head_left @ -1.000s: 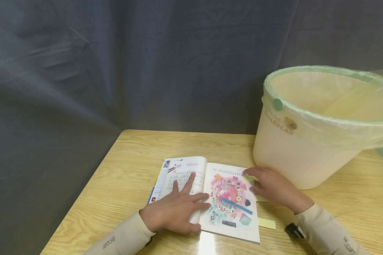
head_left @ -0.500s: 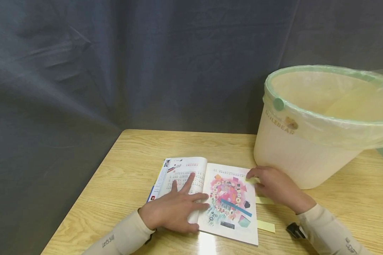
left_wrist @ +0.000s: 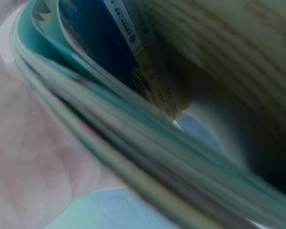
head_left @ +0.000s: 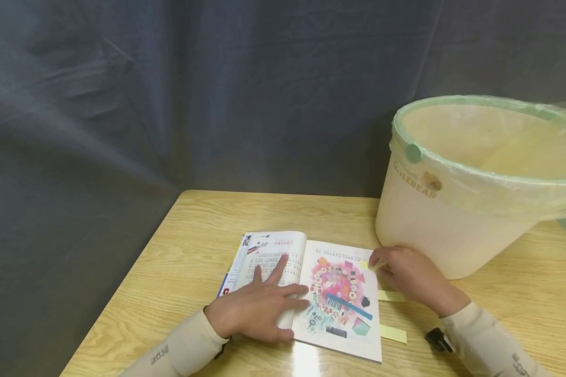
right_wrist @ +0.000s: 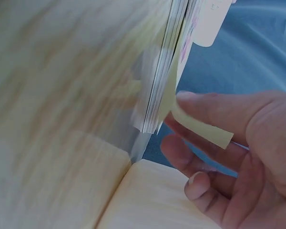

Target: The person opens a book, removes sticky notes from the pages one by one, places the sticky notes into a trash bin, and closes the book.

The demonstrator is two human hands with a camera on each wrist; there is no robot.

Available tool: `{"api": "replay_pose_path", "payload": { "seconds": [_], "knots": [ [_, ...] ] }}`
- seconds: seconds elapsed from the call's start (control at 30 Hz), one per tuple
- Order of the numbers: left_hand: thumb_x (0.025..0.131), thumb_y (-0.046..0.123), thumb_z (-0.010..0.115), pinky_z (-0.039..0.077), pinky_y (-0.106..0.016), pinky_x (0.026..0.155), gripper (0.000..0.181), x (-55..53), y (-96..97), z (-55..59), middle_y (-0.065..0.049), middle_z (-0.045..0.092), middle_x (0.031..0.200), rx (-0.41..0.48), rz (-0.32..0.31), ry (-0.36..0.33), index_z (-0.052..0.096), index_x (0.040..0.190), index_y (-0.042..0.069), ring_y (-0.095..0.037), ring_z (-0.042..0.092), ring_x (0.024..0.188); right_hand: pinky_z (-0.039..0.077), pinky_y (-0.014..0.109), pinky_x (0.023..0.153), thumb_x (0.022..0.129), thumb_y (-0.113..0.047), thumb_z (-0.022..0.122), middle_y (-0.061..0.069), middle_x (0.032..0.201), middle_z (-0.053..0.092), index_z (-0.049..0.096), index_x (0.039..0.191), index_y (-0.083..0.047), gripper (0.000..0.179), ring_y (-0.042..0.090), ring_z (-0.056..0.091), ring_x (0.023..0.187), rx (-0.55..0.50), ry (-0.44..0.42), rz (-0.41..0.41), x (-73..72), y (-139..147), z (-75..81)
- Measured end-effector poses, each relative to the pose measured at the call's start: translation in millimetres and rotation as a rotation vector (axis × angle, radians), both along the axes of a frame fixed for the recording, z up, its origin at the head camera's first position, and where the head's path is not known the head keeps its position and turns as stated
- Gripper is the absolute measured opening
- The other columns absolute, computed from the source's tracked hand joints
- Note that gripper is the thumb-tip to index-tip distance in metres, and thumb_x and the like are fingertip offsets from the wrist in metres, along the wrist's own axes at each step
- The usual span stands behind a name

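Observation:
An open book [head_left: 341, 340] lies on the wooden table, with text on its left page and a colourful collage picture on its right page. My left hand [head_left: 257, 309], fingers spread, rests on the left page near the spine. At the upper right edge of the book my right hand [head_left: 412, 277] pinches a pale yellow sticky note [right_wrist: 205, 131] between thumb and index finger. In the right wrist view the note's free end curls out past the thumb, its other end still against the page. Two more yellow sticky tabs [head_left: 393, 334] stick out lower along the same edge.
A cream bin [head_left: 434, 235] with a green rim and a clear plastic liner stands right behind my right hand. Dark grey cloth [head_left: 264, 104] hangs beyond the table's [head_left: 207, 214] back edge. A black buckle [head_left: 437, 340] hangs by my right sleeve.
My right hand has drawn slightly to the right, off the page to its edge, and taken hold of the upper sticky note. The left hand stays nearly still.

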State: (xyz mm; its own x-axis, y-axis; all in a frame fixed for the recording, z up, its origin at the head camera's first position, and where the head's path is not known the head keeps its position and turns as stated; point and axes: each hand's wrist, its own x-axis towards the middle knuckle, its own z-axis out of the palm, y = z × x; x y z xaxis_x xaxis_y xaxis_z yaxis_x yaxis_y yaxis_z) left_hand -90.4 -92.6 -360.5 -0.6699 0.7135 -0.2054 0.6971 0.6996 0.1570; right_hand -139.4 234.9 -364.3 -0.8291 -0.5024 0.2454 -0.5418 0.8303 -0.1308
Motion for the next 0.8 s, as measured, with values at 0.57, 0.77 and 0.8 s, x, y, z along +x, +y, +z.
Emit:
{"api": "replay_pose_path", "payload": {
  "seconds": [0.57,0.77,0.8],
  "knots": [
    [0.085,0.052,0.069,0.030,-0.081,0.100,0.058,2.4,-1.2,5.5,0.019,0.039,0.156,-0.031,0.017,-0.033,0.056,0.140,0.038,-0.045,-0.002,0.154,0.056,0.033,0.071,0.072,0.001,0.082,-0.009,0.085,0.072,0.074,0.087,-0.017,0.025,0.010,0.066,0.076,-0.058,-0.019,0.064,-0.2,4.6,2.4],
    [0.085,0.054,0.068,0.030,-0.081,0.100,0.059,1.7,-0.9,4.6,0.019,0.038,0.156,-0.035,0.017,-0.040,0.055,0.140,0.039,-0.046,-0.001,0.154,0.056,0.032,0.070,0.075,-0.006,0.083,-0.013,0.081,0.070,0.075,0.083,-0.020,0.018,0.005,0.065,0.074,-0.049,0.046,0.080,0.7,4.9,2.3],
    [0.085,0.054,0.068,0.030,-0.081,0.099,0.059,1.7,-1.1,4.6,0.019,0.038,0.156,-0.036,0.015,-0.037,0.055,0.140,0.039,-0.046,0.000,0.153,0.056,0.033,0.072,0.075,-0.006,0.083,-0.013,0.082,0.071,0.076,0.083,-0.020,0.018,0.007,0.066,0.075,-0.044,0.054,0.079,0.6,4.8,2.1]
  ]
}}
